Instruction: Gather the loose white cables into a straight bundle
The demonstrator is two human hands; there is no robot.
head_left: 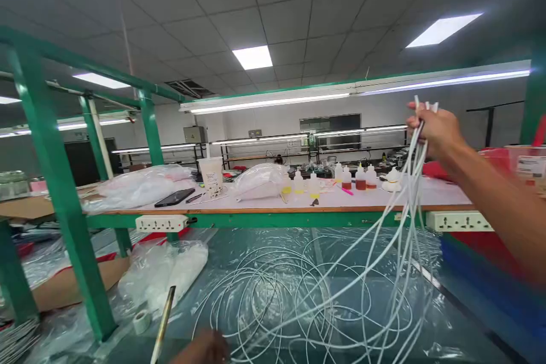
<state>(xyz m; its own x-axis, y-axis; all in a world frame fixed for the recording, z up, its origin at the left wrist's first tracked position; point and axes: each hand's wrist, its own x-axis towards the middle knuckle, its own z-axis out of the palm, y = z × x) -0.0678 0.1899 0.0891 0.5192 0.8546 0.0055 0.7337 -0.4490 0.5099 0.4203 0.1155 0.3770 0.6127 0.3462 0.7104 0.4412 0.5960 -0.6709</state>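
coiled tubing on the bench, strands rising rightward into the right hand; behind, a shelf bearing a phone, cup, bottles; left, possibly bags.

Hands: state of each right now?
Right hand: raised, closed on a bundle of white cables.
Left hand: only partly in view at the bottom edge, beside the cable coils; grip cannot be told.
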